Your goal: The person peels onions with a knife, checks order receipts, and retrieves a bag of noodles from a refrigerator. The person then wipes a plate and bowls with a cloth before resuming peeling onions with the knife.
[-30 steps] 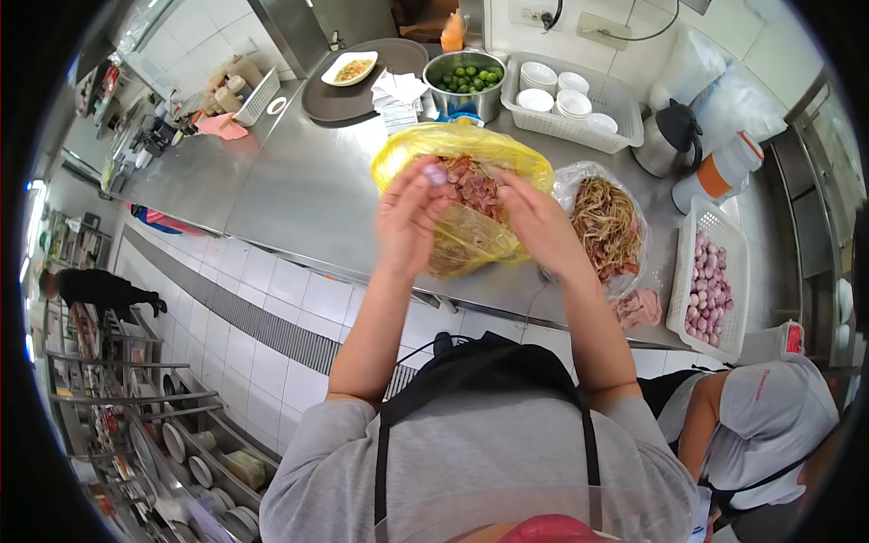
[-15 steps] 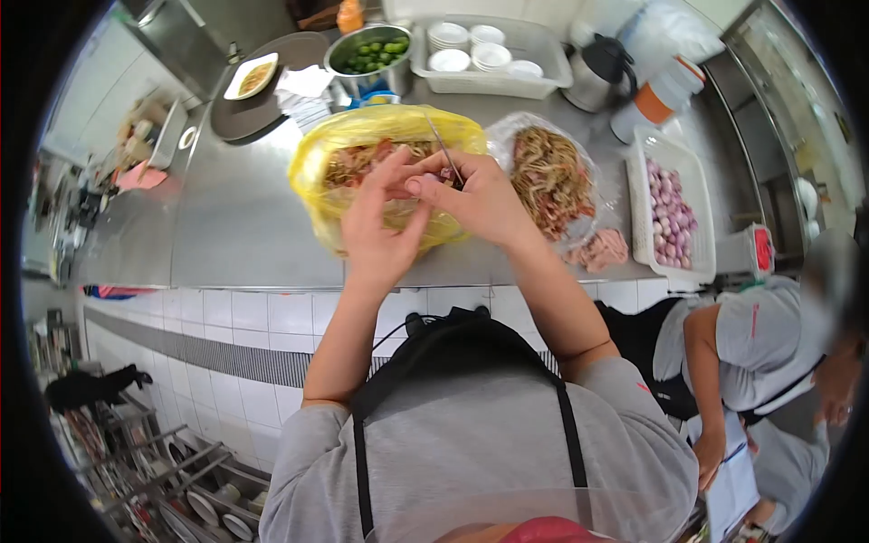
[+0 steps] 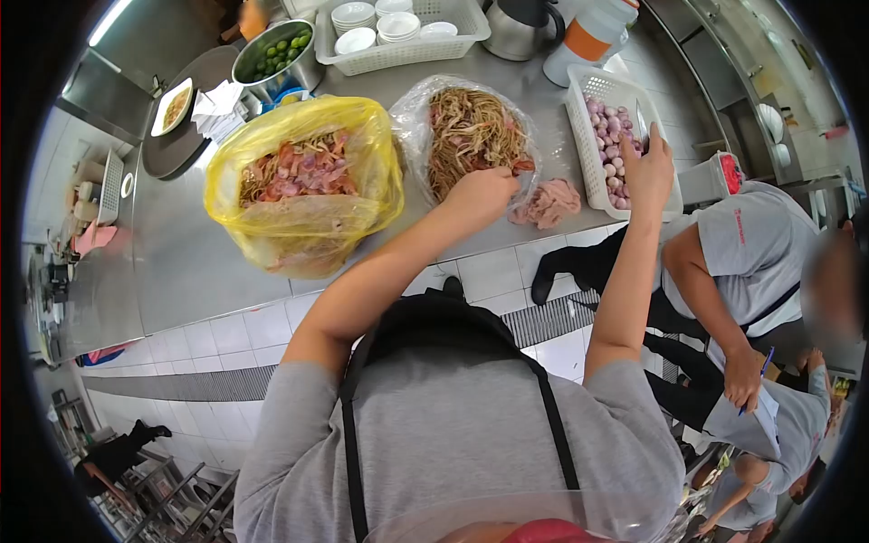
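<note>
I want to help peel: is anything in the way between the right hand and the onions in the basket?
Nothing that I can see. The right hand is at the white basket, which has no lid, and the onions lie uncovered near its fingers.

Both hands have left the yellow bag [image 3: 367, 136]: the left hand [image 3: 487, 192] is to its right, the right hand [image 3: 648, 170] and knife [image 3: 642, 124] farther right.
</note>
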